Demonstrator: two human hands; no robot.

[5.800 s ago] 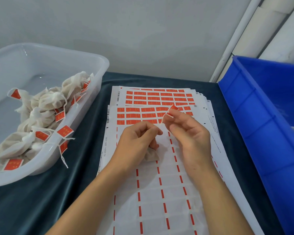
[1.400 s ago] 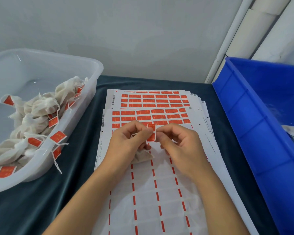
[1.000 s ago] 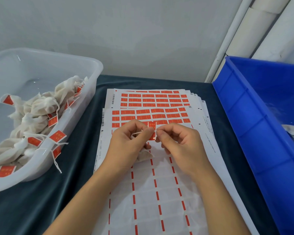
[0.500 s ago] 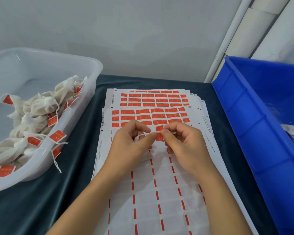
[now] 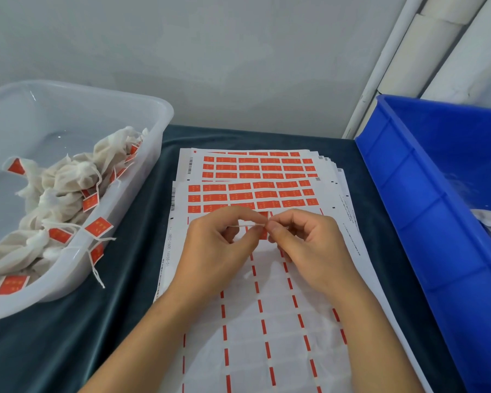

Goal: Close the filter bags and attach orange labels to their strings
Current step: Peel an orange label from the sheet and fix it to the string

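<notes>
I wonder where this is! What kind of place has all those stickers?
Probably a small packing workbench: stacked sheets of orange labels, a clear plastic tub of tagged white filter bags, and a blue plastic crate.

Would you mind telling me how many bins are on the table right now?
2. A clear bin stands on the left, holding labelled filter bags; a blue bin stands on the right, partly cut off by the frame.
</notes>
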